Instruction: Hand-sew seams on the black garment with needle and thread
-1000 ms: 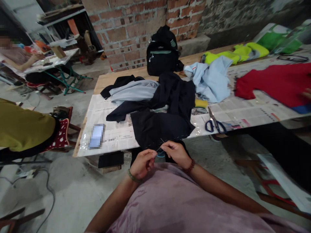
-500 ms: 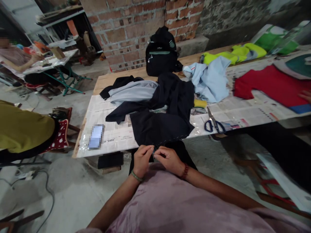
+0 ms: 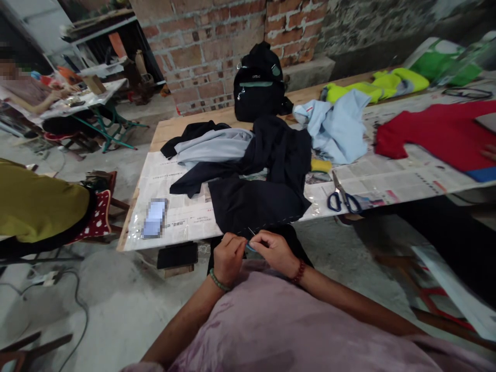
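My left hand (image 3: pixel 229 259) is closed in a pinch at the near edge of a dark cloth (image 3: pixel 256 204), in front of the table edge. White running stitches show along that edge. Right beside it, my right hand (image 3: pixel 276 253) pinches a thin sewing needle (image 3: pixel 251 232), which points up and left over the cloth. A small blue patch (image 3: pixel 250 248) shows between the two hands; I cannot tell what it is. The rest of the dark garment (image 3: pixel 281 150) lies bunched on the table, with a pale grey part (image 3: pixel 215 144) beside it.
On the newspaper-covered table (image 3: pixel 186 227) are scissors (image 3: pixel 343 199), a phone (image 3: pixel 155 218), a black backpack (image 3: pixel 258 85), a light-blue garment (image 3: pixel 339 126) and a yellow-green garment (image 3: pixel 380 85). A co-worker's hand rests on a red garment (image 3: pixel 437 129) at right. Another person sits at left.
The needle now shows above my right fingers, and the blue patch is plainer. At the far right, the iron has slid off the red garment mostly out of view, uncovering eyeglasses.
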`<state>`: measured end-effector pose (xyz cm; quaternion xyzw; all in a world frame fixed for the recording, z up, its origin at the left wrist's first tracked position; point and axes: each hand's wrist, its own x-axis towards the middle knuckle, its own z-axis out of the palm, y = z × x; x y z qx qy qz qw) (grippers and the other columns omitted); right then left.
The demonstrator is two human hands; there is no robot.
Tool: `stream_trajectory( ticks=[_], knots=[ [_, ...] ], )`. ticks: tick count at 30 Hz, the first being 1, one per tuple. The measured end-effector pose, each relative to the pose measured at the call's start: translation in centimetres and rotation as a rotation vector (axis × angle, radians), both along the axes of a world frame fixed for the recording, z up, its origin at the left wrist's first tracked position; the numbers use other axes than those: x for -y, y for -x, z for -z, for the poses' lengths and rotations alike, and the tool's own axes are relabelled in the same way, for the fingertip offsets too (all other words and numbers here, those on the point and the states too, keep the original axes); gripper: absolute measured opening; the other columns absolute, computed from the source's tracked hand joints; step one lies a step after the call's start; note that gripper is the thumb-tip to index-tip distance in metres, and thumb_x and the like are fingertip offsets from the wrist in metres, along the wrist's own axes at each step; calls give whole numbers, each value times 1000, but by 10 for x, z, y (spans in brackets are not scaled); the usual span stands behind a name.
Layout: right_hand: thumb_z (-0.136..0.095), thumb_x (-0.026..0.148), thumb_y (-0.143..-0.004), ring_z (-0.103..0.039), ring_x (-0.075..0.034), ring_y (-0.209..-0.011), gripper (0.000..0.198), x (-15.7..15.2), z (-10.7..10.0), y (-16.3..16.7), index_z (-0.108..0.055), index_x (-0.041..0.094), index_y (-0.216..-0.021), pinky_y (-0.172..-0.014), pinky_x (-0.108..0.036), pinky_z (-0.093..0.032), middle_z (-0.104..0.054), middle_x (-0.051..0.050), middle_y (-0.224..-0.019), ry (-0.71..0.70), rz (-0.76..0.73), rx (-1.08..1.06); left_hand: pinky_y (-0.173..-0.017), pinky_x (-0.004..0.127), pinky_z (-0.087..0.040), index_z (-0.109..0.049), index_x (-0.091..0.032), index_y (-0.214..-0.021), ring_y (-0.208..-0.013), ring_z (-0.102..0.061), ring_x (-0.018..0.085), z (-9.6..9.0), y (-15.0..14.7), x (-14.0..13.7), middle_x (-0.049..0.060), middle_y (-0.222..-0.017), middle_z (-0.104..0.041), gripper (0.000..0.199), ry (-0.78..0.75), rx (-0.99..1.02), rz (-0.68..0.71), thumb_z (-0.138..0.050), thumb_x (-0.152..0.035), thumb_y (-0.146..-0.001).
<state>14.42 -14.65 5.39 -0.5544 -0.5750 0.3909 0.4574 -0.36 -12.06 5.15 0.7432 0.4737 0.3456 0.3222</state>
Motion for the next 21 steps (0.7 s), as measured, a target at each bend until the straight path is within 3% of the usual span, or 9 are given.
stream_trajectory(
  ticks=[6, 13, 21],
  knots=[
    [-53, 25, -73, -49, -11, -60, 16, 1, 5, -4, -57, 18, -60, -59, -24, -39, -54, 0, -63, 21, 5, -19, -61, 22, -40, -64, -21, -70, -65, -50, 12, -6, -1, 2, 3, -73, -54, 10, -15, 18, 10, -55, -23, -74],
    [-52, 23, -74, -49, -10, -62, 14, 3, 10, -7, -58, 17, -63, -60, -23, -39, -54, 0, -64, 39, -6, -26, -71, 25, -43, -66, -22, -83, -75, -53, 14, -9, 0, 4, 5, -80, -57, 17, -1, 41, 58, -50, -21, -78],
    [-52, 23, -74, -50, -10, -62, 14, 6, 12, -7, -60, 16, -64, -59, -23, -39, -55, 0, -64, 50, 0, -12, -62, 21, -42, -64, -19, -73, -67, -51, 11, -8, 0, 6, 3, -73, -53, 13, -106, -38, 39, -52, -18, -76]
  ],
)
